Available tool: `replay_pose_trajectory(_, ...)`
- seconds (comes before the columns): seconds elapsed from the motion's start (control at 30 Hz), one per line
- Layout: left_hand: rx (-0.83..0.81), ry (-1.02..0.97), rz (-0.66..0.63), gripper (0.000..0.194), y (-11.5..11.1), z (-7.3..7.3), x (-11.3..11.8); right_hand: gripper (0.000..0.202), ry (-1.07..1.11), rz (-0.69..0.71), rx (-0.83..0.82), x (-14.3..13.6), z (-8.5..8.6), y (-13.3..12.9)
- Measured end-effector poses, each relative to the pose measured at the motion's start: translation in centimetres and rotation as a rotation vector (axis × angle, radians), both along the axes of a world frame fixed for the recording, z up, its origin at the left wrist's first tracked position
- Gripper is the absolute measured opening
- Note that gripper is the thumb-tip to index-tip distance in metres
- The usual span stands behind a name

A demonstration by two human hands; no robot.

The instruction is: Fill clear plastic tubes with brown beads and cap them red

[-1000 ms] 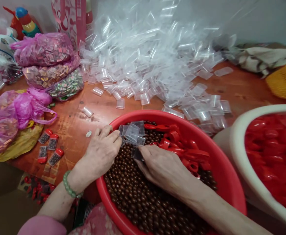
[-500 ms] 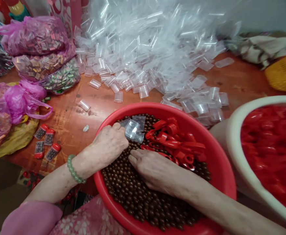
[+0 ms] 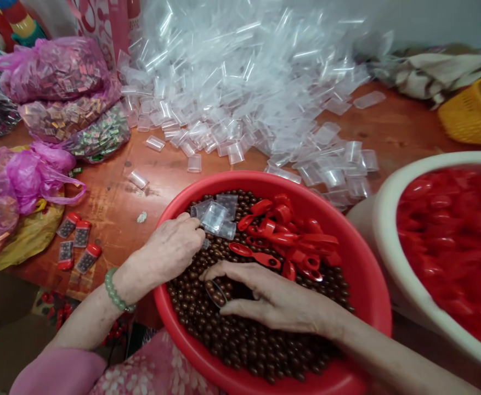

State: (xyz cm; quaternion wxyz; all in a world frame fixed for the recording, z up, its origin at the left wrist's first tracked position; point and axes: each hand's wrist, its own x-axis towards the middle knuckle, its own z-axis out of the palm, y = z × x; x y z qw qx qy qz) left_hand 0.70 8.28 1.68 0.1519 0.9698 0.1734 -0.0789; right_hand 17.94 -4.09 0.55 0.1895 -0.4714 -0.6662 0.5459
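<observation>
Right hand [image 3: 279, 298], thumb and fingers part-closed, grips a clear case [image 3: 216, 294] among brown beads [image 3: 256, 345]; tilting might spill its fill. Left hand [image 3: 168, 248] curls beside clear sleeves [image 3: 214, 218]; hold unclear.

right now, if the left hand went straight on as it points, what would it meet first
Most likely the clear plastic cases on the brown beads, just past the left hand; whether they touch is unclear.

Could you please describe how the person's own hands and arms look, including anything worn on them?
Both the left hand and the right hand are ungloved. The left wrist has a bracelet of round, pale green beads; a plain pink sleeve covers the arm higher up. No sleeve shows on the right.
</observation>
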Motion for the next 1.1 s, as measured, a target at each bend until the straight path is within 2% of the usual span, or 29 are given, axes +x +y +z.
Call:
replay_pose_trajectory(0.17, -0.029, -0.010, 0.026, 0.027, -0.7, 0.5, -0.7, 0.035, 0.039, -0.123, 0.006, 0.9, 0.7, -0.1)
replay_pose_trajectory(0.33, -0.099, -0.228, 0.131, 0.031, -2.1, 1.4, -1.9, 0.030, 0.068, -0.124, 0.059, 1.4, 0.8, 0.0)
replay_pose_trajectory(0.4, -0.206, -0.320, 0.177, 0.032, -2.9, 1.8, -2.2, 0.026, 0.068, -0.123, 0.101, 1.5, 1.0, 0.0)
replay_pose_trajectory(0.5, -0.436, -0.368, 0.203, 0.045, -4.1, 2.2, -2.2, 0.022, 0.067, -0.103, 0.170, 1.7, 1.4, 0.1)
replay_pose_trajectory(0.63, -0.724, -0.447, 0.255, 0.057, -5.3, 1.9, -1.5, 0.024, 0.095, -0.085, 0.258, 1.4, 2.0, -0.1)
replay_pose_trajectory(0.7, -0.884, -0.487, 0.303, 0.052, -5.7, 1.7, -1.2, 0.025, 0.101, -0.096, 0.275, 1.2, 2.4, -0.3)
replay_pose_trajectory(0.77, -1.036, -0.484, 0.349, 0.039, -6.0, 1.5, -1.1, 0.025, 0.118, -0.101, 0.273, 1.4, 2.8, -0.5)
replay_pose_trajectory(0.83, -1.082, -0.491, 0.419, 0.027, -6.4, 1.4, -1.3, 0.021, 0.114, -0.113, 0.265, 2.0, 3.0, -0.7)
replay_pose_trajectory(0.93, -1.003, -0.571, 0.522, 0.017, -6.9, 1.4, -2.1, 0.018, -0.023, -0.258, 0.311, 3.8, 2.5, -0.9)
replay_pose_trajectory(1.0, -1.012, -0.633, 0.559, 0.014, -7.3, 1.3, -2.6, 0.016, -0.172, -0.350, 0.372, 4.7, 1.8, -0.8)
replay_pose_trajectory(1.1, -1.075, -0.657, 0.585, 0.015, -7.7, 1.0, -3.0, 0.016, -0.465, -0.279, 0.418, 4.6, 0.5, -0.4)
